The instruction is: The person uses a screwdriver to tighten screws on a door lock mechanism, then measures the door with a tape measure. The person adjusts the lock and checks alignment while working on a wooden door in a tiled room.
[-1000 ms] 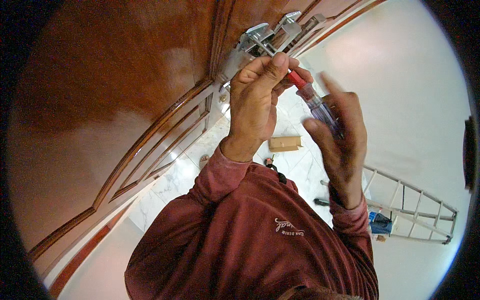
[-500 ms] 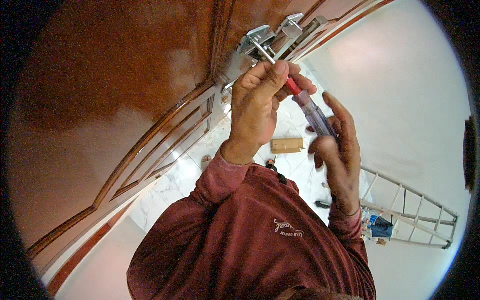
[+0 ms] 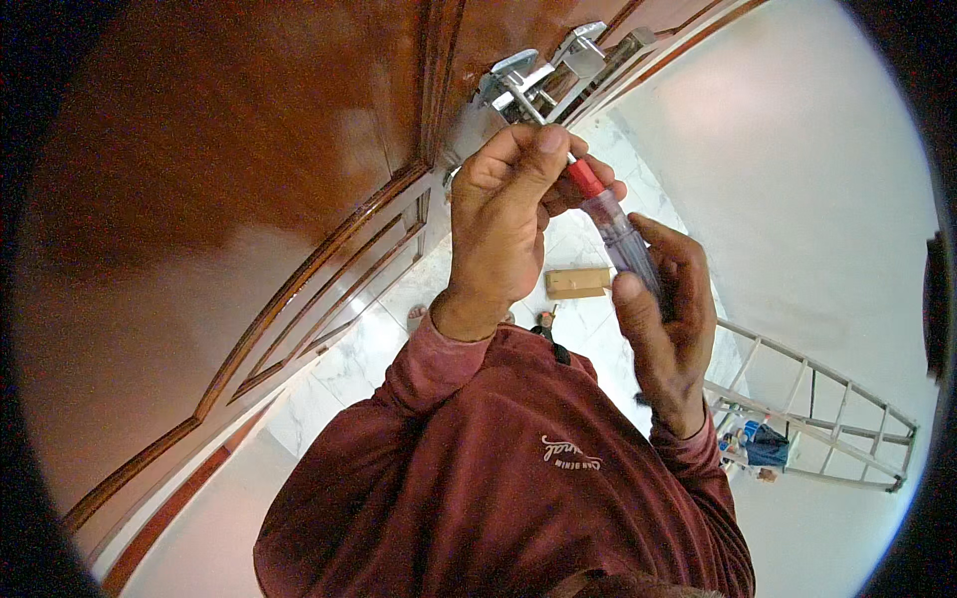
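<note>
A screwdriver [image 3: 609, 211] with a clear handle and a red collar slants between my hands. My left hand [image 3: 500, 214] pinches its metal shaft between thumb and fingers, just ahead of the collar. Wrapped about the rear of the clear handle is my right hand [image 3: 673, 314], thumb along one side and fingers on the other. The shaft runs up to a shiny metal latch [image 3: 518, 75] on the wooden door [image 3: 249, 130]; whether the tip sits in a screw I cannot make out. Beside that latch is a second metal piece [image 3: 580, 52].
Below, an open cardboard box [image 3: 578, 284] lies on the marble-patterned floor [image 3: 384, 344]. A metal ladder [image 3: 837, 429] stands at the right by the white wall [image 3: 827, 199], with a dark blue cloth item [image 3: 766, 446] near it. The door fills the left side.
My right hand has closed in on the screwdriver's handle, its fingers now around it where they were looser and blurred. The left hand stays on the shaft, shifted slightly.
</note>
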